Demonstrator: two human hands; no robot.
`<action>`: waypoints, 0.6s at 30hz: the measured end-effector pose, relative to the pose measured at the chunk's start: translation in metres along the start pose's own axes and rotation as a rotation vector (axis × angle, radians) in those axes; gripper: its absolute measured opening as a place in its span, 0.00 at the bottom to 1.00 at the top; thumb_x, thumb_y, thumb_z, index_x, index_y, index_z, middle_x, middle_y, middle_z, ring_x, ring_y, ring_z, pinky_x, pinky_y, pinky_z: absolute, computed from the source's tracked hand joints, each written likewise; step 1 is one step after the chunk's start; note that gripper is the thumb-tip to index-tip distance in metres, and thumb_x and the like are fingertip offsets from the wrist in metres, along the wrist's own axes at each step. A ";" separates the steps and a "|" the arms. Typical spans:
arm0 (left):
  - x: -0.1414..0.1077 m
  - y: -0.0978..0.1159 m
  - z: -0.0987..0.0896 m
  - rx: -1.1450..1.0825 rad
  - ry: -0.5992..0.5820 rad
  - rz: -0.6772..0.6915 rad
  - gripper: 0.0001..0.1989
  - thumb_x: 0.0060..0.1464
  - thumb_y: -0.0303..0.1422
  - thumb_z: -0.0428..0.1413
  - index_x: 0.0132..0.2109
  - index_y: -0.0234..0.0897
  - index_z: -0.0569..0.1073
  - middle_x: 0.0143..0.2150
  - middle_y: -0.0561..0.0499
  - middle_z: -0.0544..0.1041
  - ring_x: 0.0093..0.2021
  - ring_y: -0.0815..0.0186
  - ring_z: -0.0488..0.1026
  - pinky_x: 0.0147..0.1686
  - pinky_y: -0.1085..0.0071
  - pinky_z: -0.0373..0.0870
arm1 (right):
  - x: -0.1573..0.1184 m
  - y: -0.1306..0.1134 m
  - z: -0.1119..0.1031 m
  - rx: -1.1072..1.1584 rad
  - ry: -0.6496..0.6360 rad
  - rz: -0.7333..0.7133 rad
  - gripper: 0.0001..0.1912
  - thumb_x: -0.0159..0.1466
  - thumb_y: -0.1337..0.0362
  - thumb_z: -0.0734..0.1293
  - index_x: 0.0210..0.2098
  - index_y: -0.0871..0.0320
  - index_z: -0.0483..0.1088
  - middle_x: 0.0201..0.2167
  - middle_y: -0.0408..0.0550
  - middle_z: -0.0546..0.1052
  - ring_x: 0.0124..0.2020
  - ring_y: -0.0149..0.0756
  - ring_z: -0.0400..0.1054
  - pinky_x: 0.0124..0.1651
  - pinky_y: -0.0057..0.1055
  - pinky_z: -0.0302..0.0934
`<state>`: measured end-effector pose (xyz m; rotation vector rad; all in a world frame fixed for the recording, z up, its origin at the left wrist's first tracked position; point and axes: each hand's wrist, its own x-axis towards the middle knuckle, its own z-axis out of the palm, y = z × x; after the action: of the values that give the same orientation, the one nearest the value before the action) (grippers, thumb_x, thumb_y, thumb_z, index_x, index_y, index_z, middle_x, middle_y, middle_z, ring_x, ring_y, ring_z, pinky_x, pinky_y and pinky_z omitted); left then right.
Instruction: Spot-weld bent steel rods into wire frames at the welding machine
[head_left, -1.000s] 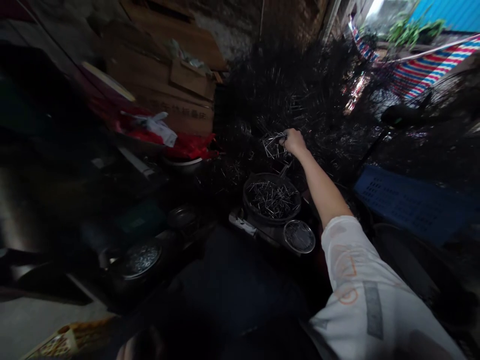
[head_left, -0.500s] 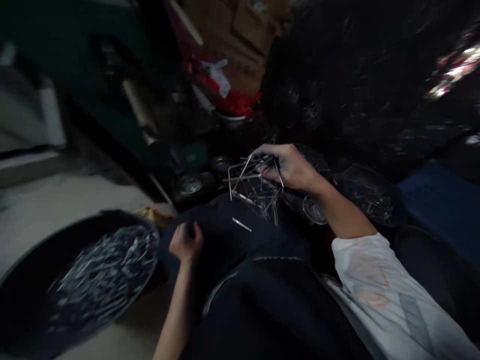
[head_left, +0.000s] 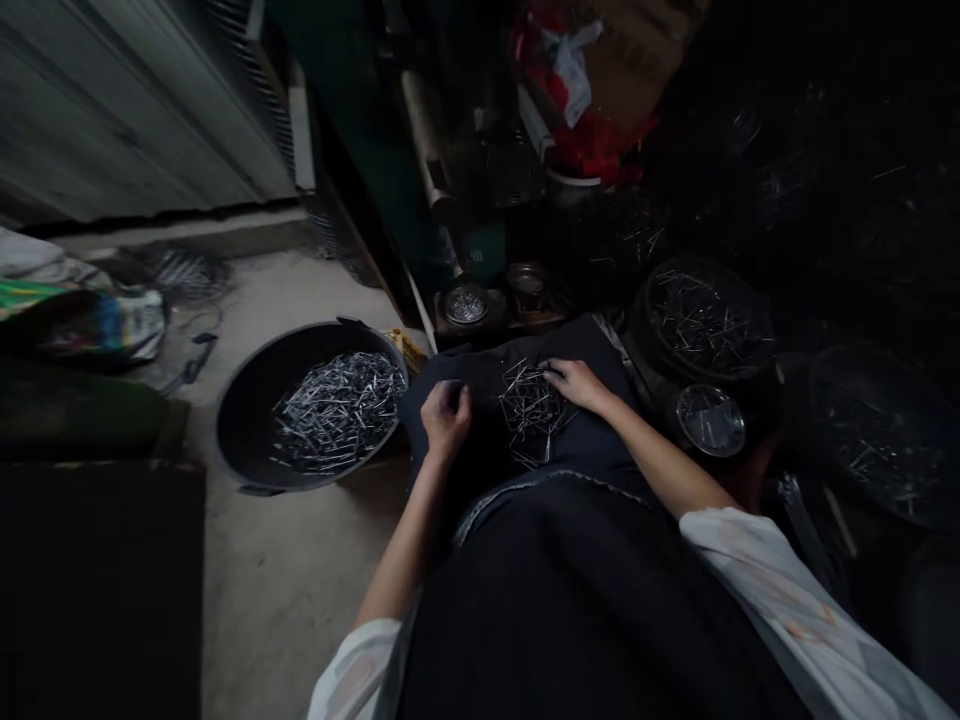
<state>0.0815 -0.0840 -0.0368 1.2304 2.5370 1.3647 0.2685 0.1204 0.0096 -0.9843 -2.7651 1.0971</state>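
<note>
A loose pile of thin metal pieces (head_left: 531, 405) lies on the dark cloth (head_left: 480, 370) over the lap. My right hand (head_left: 576, 384) is at the pile's right edge, its fingers pressed together on metal pieces there. To the left of the pile, my left hand (head_left: 447, 418) rests above the cloth with its fingers curled around something dark that I cannot make out. A large black basin (head_left: 251, 405) with many shiny metal pieces (head_left: 341, 410) stands on the floor at the left.
Round containers of metal pieces stand at the right, among them a black basin (head_left: 761, 345) and a small metal bowl (head_left: 711, 420). Ahead are a small dish (head_left: 466, 305), a green machine body (head_left: 375, 150) and a cardboard box (head_left: 645, 60). A colourful sack (head_left: 112, 325) lies far left.
The view has swung left. My right hand has come down from above the lap, and the metal pieces that hung under it now lie on the cloth. My left hand stays curled.
</note>
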 end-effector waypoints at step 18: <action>-0.030 -0.003 -0.011 0.181 -0.797 0.391 0.12 0.59 0.35 0.50 0.44 0.43 0.76 0.40 0.45 0.75 0.40 0.57 0.73 0.38 0.66 0.73 | -0.075 0.088 -0.030 0.297 0.340 0.101 0.17 0.72 0.56 0.63 0.57 0.53 0.72 0.51 0.46 0.79 0.50 0.36 0.76 0.52 0.30 0.68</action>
<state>0.0968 -0.1116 -0.0422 1.8851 1.9309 0.4768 0.3836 0.1463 -0.0066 -1.1525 -2.2334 1.1800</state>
